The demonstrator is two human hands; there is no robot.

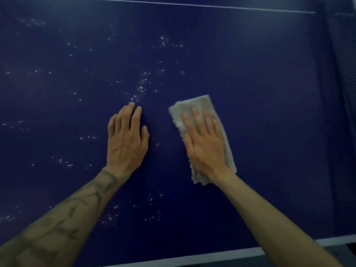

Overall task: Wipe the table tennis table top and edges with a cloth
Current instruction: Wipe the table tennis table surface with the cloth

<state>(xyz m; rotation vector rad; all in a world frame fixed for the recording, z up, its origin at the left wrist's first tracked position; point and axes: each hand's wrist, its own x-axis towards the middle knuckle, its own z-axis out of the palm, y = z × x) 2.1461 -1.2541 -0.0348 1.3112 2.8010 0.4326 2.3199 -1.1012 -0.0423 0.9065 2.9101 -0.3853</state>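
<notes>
The dark blue table tennis table top (260,83) fills the head view. A folded pale grey cloth (198,105) lies flat on it, right of centre. My right hand (204,143) presses on the cloth with straight, spread fingers and covers its middle. My left hand (126,139) rests flat on the bare table about a hand's width left of the cloth, fingers straight. Many small white specks (141,87) dot the surface to the left of and beyond my hands.
A white line (173,3) runs across the far part of the table. The near edge shows a white border (192,260) at the bottom. The net's dark mesh (342,74) stands along the right side.
</notes>
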